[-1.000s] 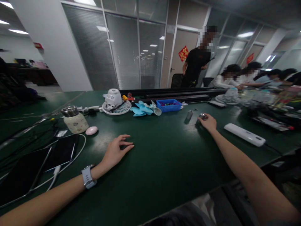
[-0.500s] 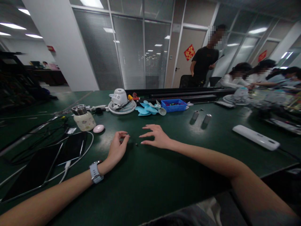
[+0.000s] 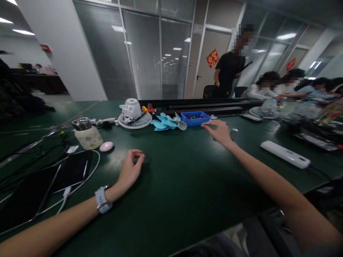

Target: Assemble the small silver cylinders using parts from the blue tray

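Observation:
My left hand rests low over the green table, thumb and fingertips pinched together. What the pinch holds, if anything, is hidden. My right hand is stretched forward near the right front corner of a blue tray, its thumb and index finger brought together. Any small thing between those fingertips is too small to make out. Just right of that hand stands a small metal cylinder, partly covered by it. Small dark parts lie in the tray.
Light blue fan blades and a white fan head with its grille lie left of the tray. A cream bottle, a pink rounded object and dark tablets with cables are left. A white power strip lies right. People are beyond.
My right hand has moved right and forward from the table's middle toward the tray, its fingers closing. The tiny part between my hands is gone from the table. My left hand stays pinched.

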Demonstrator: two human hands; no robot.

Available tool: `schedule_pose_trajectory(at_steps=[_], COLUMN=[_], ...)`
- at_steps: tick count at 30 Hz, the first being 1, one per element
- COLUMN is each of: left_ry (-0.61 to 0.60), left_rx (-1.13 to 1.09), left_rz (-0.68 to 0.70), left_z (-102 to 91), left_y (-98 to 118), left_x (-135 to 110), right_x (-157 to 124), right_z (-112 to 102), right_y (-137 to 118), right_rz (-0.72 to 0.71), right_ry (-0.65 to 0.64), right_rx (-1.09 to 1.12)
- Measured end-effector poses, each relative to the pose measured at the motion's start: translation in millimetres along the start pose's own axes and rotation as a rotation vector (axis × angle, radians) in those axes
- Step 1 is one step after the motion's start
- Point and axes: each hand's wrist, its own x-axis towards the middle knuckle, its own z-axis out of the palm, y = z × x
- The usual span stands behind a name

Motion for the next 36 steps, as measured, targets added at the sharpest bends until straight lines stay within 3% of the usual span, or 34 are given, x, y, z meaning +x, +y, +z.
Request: schedule_pose_trajectory(at_steps=[4, 6, 9, 22, 29, 34, 36], left_ry=[-0.024, -0.028, -0.032, -0.049, -0.043, -0.044, -0.043], left_rx=[0.008, 0.012, 0.018, 0.042, 0.044, 0.048, 0.055], left_rz=[-0.011, -0.007, 0.009, 0.014, 0.031, 0.032, 0.035], left_z=[-0.1, -0.1, -0.2, -0.6, -0.5, 0.0, 0.1], left_y=[0.9, 0.1, -0.8, -4.7, -0.2, -1.9, -3.2], left_x=[0.2, 0.3, 0.3, 1.4, 0.0, 1.0, 1.6], right_x=[-10.5, -22.3, -33.2, -31.8, -29.4, -24.0, -16.9], right_z=[-51.3, -61.2, -61.6, -50.2, -51.6, -44.4, -33.5], right_y=[98.1, 125.7, 144.0, 152.0, 151.1, 136.2, 128.7], right_rz=[0.348, 0.453, 0.534, 0.549, 0.634, 0.328, 0.259], right_ry=[0.160, 0.133, 0.088, 0.132, 0.019, 0.156, 0.144], right_rx=[-0.356, -0.443, -0.486, -0.431, -0.480, -0.667, -0.739])
